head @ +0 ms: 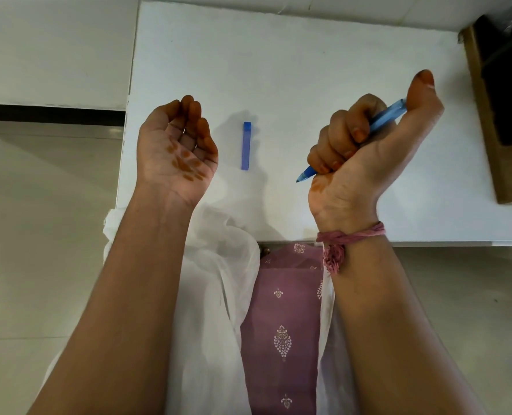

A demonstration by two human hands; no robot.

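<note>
White desk (308, 55), near edge: a person's right hand (365, 151) clenches a translucent blue plastic pen (383, 118), tip aimed left toward its slim blue cap (246, 145), which lies pointing away between both hands, nearer the slack, empty left hand (173, 151).

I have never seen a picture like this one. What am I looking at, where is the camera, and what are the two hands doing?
There is no machine here, only a person's two bare hands. The single picture comes from a wide-angle camera worn on the head, looking forward and down over the arms. On the white table, between the hands, lies a small blue piece, probably the pen's cap. The right hand holds a blue pen in a fist-like grip. The left hand is palm up, fingers loosely curled, holding nothing.
</note>
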